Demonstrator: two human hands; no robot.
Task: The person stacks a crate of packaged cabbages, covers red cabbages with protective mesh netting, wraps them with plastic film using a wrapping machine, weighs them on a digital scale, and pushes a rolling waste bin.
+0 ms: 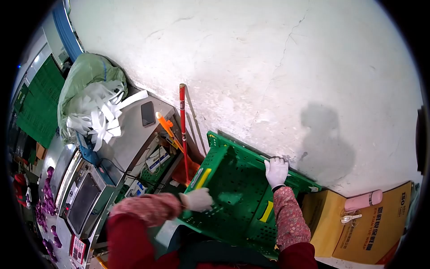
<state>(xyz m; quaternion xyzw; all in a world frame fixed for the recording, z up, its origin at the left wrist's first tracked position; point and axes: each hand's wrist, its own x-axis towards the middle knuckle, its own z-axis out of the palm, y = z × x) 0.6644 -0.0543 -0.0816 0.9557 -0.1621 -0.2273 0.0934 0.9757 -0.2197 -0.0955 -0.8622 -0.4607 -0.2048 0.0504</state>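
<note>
Between the hands, open room is being enclosed by a green perforated plastic crate (244, 184). Its far rim is being gripped by the curled, white-gloved right hand (277, 172); the white-gloved left hand (198, 200) is being blurred, its opening and hold indeterminable. Beyond the hands, space is being bounded by a white wall (224, 58).

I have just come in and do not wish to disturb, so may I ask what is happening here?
A gloved person is handling a green crate. The right hand holds its far rim; the left hand, blurred, is at its left side, and I cannot tell whether it grips. A pink bottle lies on a cardboard box to the right.
</note>
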